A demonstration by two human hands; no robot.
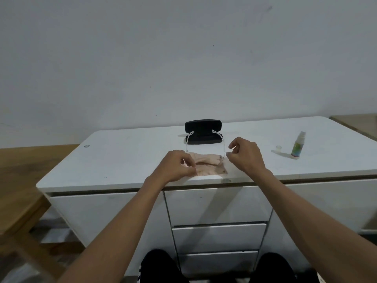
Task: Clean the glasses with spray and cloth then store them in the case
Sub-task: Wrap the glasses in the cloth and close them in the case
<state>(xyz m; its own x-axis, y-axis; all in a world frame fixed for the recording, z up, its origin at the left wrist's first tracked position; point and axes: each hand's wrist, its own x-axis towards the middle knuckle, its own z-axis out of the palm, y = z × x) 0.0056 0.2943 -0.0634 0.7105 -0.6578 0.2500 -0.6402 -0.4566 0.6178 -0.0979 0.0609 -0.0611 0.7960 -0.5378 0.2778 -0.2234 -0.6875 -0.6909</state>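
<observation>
Clear-framed glasses hung between both hands, over the beige cloth | left hand pinched one hinge, right hand the other, likely to fold the arms | open black hard case waited just beyond the fingers | green spray bottle stood well right of the right hand

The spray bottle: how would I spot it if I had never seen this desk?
Start at the white desk top and look to its right side, well right of the black glasses case. The spray bottle stands there upright, with a small clear cap lying just left of it. It is the only tall, slim thing there, with a green label and a pale nozzle.
</observation>
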